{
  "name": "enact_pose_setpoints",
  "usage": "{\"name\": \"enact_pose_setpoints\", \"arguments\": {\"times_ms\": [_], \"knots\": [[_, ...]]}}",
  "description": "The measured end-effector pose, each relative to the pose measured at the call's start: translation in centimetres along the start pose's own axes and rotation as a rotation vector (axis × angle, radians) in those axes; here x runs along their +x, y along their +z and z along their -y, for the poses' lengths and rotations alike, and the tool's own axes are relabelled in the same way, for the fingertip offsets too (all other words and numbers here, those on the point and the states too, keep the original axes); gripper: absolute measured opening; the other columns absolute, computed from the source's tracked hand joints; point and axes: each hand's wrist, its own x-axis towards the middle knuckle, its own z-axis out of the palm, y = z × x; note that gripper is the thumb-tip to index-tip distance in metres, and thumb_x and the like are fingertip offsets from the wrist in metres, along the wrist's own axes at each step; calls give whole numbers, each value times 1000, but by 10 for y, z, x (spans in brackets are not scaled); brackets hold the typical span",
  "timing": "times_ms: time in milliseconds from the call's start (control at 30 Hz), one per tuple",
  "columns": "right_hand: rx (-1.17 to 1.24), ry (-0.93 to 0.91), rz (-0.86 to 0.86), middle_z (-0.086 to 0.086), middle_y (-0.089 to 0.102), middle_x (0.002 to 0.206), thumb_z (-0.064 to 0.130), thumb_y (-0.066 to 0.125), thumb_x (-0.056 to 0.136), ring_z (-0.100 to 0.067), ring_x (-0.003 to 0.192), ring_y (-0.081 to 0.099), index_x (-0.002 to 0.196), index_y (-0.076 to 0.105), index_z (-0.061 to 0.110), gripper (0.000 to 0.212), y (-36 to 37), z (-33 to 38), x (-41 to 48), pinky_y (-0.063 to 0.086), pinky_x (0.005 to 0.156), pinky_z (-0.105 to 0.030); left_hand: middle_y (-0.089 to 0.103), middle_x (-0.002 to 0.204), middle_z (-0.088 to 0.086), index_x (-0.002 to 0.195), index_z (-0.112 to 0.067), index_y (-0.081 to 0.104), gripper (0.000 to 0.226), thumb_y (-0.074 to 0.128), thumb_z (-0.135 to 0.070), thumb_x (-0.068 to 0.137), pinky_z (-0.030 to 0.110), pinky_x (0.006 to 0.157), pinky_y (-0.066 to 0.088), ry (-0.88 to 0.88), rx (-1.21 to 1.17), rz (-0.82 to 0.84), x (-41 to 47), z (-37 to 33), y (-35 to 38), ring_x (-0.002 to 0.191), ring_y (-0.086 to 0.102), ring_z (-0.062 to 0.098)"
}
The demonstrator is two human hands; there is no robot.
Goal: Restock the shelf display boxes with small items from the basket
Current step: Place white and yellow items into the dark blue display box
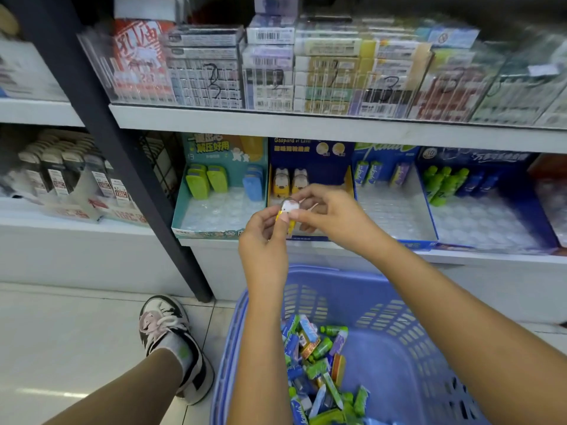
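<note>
At 9 o'clock of centre, teal box [214, 213], tray mostly bare. Centre: left hand [264, 240] and right hand [337, 219] both pinch one white-and-yellow item [288, 208] between fingertips, held before the navy box [310, 157], where two like it stand at 12 o'clock. Step in hand, likely: placing. Next move calls for seating it upright beside that pair. At 6 o'clock, basket [383, 302], holding mixed stock.

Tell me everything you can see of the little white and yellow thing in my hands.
The small item has a white rounded top and a yellow lower part, looking like plastic. It is mostly covered: the left hand pinches it from below, the right hand from the side. It is held before the dark blue display box, where two similar ones stand.
</note>
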Motion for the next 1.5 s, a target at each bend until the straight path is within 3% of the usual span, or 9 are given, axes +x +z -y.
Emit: {"name": "enact_pose_setpoints", "arguments": {"times_ms": [100,200,333,500,1167,1267,1367,1433,1500], "knots": [[2,-36,-66,2,66,82,19,74,78,-12,74,62,90,64,25,17,-2,-2,6,56,75,-29,67,106,-7,116,-16,61,22,57,-17,94,14,82,50,55,77,54,-1,-1,3,94,63,-1],[-119,-71,-216,11,61,81,13,72,78,-9,75,61,89,61,25,19,-4,-5,26,54,75,-27,52,133,-1,141,-13,43,47,53,-15,95,9,94,34,166,476,159,-1,3,4,122,49,11],[-324,-160,-284,9,59,82,12,66,83,-10,76,59,99,61,18,17,1,-9,51,52,74,-27,36,150,8,141,-9,41,49,52,-21,95,25,111,23,176,883,391,-4,11,4,141,24,20],[-553,-145,-177,-10,65,104,13,60,88,-25,93,60,108,60,10,20,14,-16,67,50,81,-36,31,153,3,143,-9,39,52,52,-23,95,26,113,20,156,897,452,-1,11,1,142,21,17],[-864,-106,-31,-14,56,123,11,51,92,-29,111,53,117,62,9,27,12,2,78,41,88,-29,34,152,3,142,-8,41,51,53,-24,95,23,111,21,169,898,510,3,10,-5,141,26,16],[-866,-17,23,-16,51,130,11,41,97,-30,118,49,129,53,8,34,12,13,70,40,92,-29,43,146,5,135,-8,50,43,53,-23,95,21,105,28,198,843,401,-4,2,-7,133,39,17],[-730,-110,-70,-11,61,110,14,51,92,-25,104,56,124,58,11,33,7,15,24,43,83,-26,65,112,1,110,-15,65,22,56,-24,92,15,73,35,256,740,243,-10,-9,-8,97,60,14],[-609,-119,-94,-3,65,85,21,58,89,-20,85,61,102,68,13,18,1,4,-18,37,68,-23,66,86,-3,90,-18,65,9,58,-23,89,19,61,34,192,780,294,-11,-11,-7,80,62,16],[-597,-7,39,-4,69,81,25,62,87,-19,80,63,89,70,13,15,-2,-19,-49,34,62,-21,69,87,5,87,-12,66,12,57,-20,88,26,68,43,63,967,456,-12,-1,-2,88,64,24]]}}
